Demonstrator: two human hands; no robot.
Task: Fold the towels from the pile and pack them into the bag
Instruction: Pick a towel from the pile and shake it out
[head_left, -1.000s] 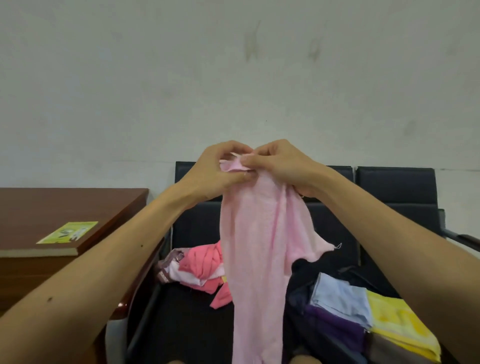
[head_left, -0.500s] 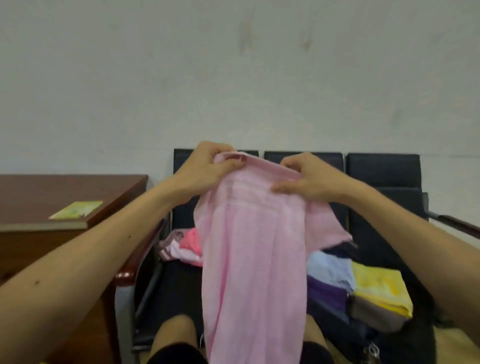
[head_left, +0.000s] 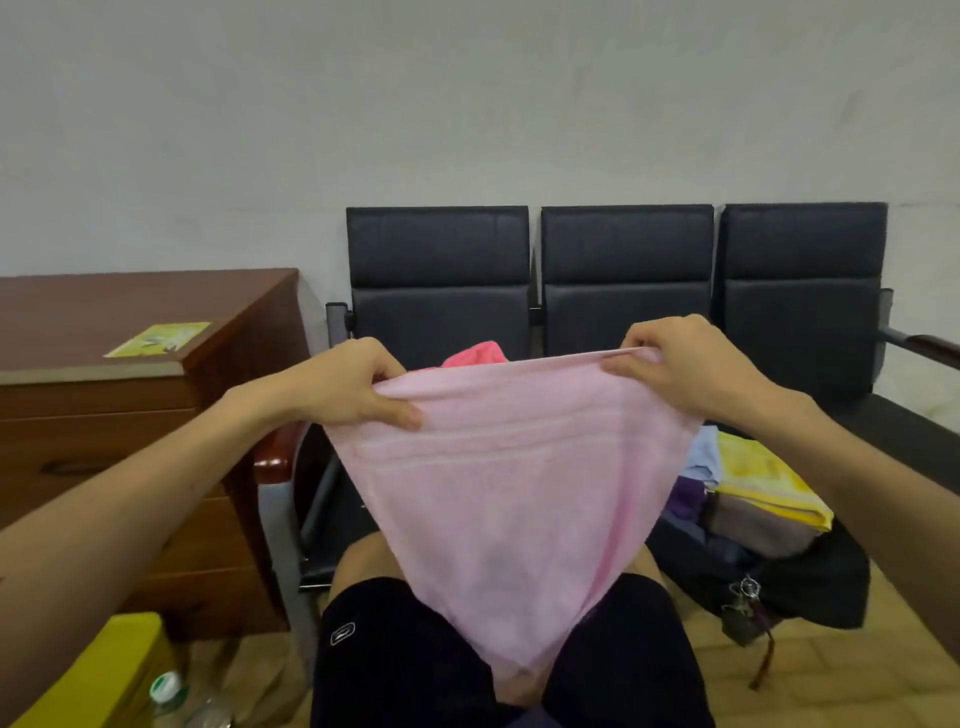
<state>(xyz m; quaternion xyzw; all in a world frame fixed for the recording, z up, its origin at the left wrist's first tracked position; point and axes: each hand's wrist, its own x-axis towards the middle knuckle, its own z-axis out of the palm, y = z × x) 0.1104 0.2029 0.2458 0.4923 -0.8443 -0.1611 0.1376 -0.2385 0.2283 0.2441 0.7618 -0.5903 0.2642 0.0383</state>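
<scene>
I pinch pink towel (head_left: 498, 483) top corners, left hand (head_left: 343, 384) and right hand (head_left: 685, 364); light, limp (bag (head_left: 810, 582) right of it).

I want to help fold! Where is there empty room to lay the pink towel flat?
The brown desk top is bare between the wall and the green leaflet. Some of the right-end seat shows bare beside its armrest. Crowded: the bag holds folded towels, and the pile sits behind the pink towel.
</scene>
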